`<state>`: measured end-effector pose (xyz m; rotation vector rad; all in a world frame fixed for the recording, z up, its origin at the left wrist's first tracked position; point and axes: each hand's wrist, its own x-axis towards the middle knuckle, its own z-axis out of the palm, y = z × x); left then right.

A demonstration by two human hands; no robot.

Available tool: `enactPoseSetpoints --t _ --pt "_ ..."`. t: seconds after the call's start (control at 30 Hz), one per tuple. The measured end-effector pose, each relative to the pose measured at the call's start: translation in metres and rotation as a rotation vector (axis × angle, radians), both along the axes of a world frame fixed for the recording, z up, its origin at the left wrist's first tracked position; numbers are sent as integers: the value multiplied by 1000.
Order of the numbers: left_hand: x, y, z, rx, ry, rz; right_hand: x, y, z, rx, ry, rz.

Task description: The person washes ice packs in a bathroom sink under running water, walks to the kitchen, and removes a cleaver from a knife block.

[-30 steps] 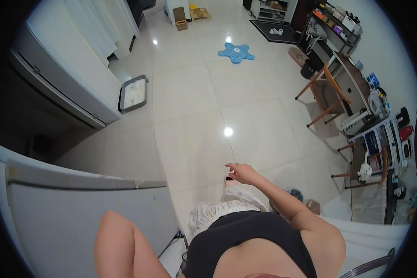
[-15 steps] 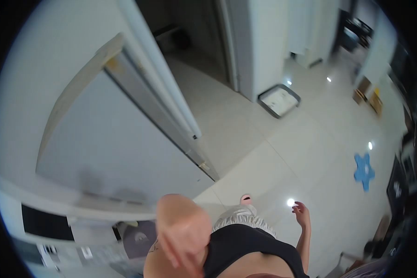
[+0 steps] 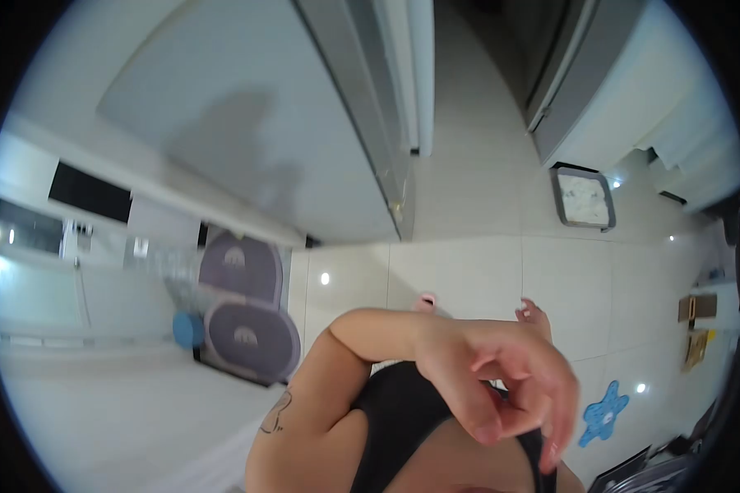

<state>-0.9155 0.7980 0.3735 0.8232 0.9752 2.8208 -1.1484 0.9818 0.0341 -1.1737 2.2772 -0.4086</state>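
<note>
My left hand [image 3: 518,370] is raised close to the camera, the forearm bent across my chest in front of my black top [image 3: 407,419]. Its fingers are loosely curled and apart, with nothing seen between them. Just beyond it, my right hand [image 3: 534,314] hangs low above the tiled floor. Partly hidden by the left wrist, it shows loosely bent fingers and holds nothing visible. A pink slipper [image 3: 424,301] peeks out past my left forearm.
A wide grey-white panel [image 3: 263,107] stands ahead on the left, beside a doorway. Two grey mats [image 3: 253,338] and a blue round object [image 3: 187,329] lie left. A grey-rimmed tray [image 3: 560,197], cardboard boxes [image 3: 697,308] and a blue star-shaped mat [image 3: 605,413] are right.
My view has turned left, bringing the mats fully into sight. My left hand has swung from the left across my chest to the right. My right hand is now partly covered.
</note>
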Motion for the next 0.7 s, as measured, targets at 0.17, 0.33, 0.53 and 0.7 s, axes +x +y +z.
enactPoseSetpoints --t 0.17,0.33,0.53,0.7 --pt "-9 82 17 1050 -133 -127 -23 1 1 58 -7 196" --pt "-41 48 -7 63 205 -245 -51 25 -9 55 24 300" --pt "-39 67 -8 104 125 -100 -75 31 -16 70 94 396" --pt "-48 74 -14 138 196 -128 -76 19 -11 44 91 400"
